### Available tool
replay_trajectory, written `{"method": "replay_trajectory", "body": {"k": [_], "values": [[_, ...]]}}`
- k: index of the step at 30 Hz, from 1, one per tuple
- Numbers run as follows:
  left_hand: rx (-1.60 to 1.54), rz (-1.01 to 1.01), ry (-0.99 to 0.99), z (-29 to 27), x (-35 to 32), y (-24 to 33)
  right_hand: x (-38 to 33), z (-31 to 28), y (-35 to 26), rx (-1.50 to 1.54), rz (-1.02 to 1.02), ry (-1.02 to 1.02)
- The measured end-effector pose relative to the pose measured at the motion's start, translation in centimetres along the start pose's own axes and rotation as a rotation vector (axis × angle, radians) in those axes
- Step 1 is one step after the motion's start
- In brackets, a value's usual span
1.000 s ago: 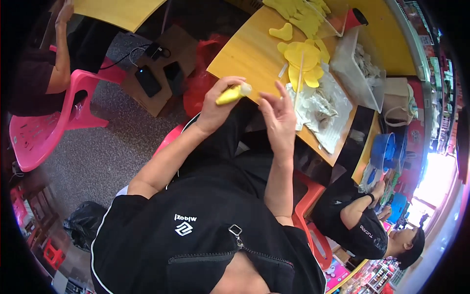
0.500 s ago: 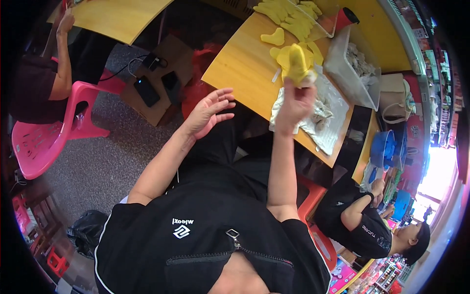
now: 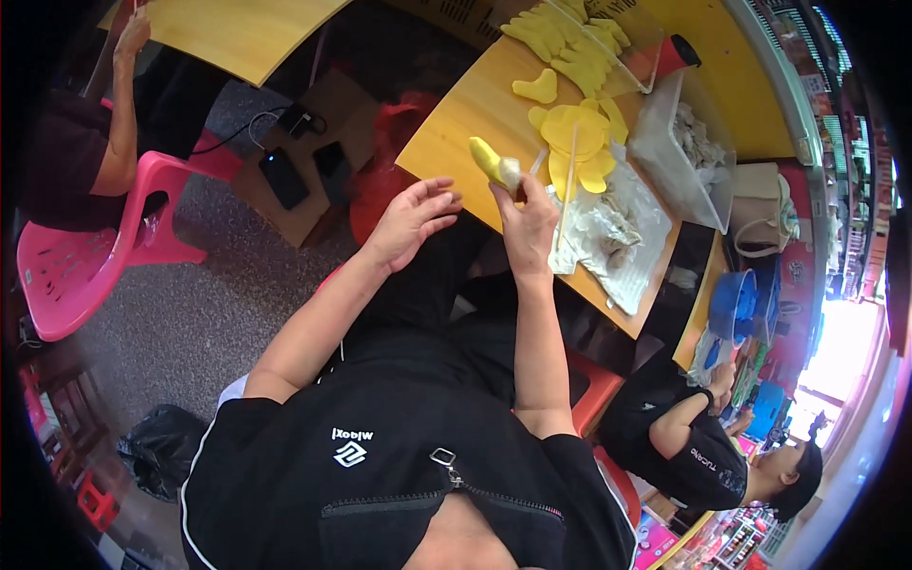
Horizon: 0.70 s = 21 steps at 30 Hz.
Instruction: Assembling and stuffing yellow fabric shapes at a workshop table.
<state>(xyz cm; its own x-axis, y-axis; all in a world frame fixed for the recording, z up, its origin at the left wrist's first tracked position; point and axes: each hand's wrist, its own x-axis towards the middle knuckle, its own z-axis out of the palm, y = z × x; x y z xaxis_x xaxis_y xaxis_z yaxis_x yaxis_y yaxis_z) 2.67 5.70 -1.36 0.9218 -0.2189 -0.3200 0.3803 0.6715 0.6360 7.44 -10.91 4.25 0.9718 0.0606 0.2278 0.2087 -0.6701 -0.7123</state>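
Observation:
Between the fingertips of my right hand [image 3: 528, 226] is a small yellow stuffed fabric piece [image 3: 486, 161]; white stuffing shows at the end by my fingers. It is held over the near left part of the wooden table [image 3: 456, 123]. My left hand [image 3: 408, 223] hovers just off the table's edge, fingers loosely bent and apart, holding nothing. Flat yellow fabric pieces [image 3: 578, 133] lie beyond my right hand, with a thin stick [image 3: 567, 195] across them. Nearer me, a white plastic sheet [image 3: 638, 261] bears a clump of stuffing [image 3: 616, 228].
A clear bin [image 3: 665, 176] of stuffing and a pile of yellow pieces [image 3: 560, 43] stand at the table's far side. A red bag [image 3: 380, 195] and phones on cardboard [image 3: 285, 178] are at left. Co-workers sit left, near a pink chair [image 3: 123, 242], and right.
My right hand has moved left and toward me with the yellow stuffed piece, which now points left. The fabric pieces and stick it covered show. My left hand's fingers have drawn closer together.

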Motion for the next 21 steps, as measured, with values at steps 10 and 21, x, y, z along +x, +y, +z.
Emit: {"method": "replay_trajectory", "body": {"k": [10,21], "values": [[-0.302,0.037,-0.055,2.8,0.9,0.0,-3.4,-1.4,-2.4,0.098,-0.145,-0.101],[-0.203,0.025,-0.094,2.9,0.2,-0.4,-4.7,-0.9,-1.6,0.114,-0.130,-0.164]]}}
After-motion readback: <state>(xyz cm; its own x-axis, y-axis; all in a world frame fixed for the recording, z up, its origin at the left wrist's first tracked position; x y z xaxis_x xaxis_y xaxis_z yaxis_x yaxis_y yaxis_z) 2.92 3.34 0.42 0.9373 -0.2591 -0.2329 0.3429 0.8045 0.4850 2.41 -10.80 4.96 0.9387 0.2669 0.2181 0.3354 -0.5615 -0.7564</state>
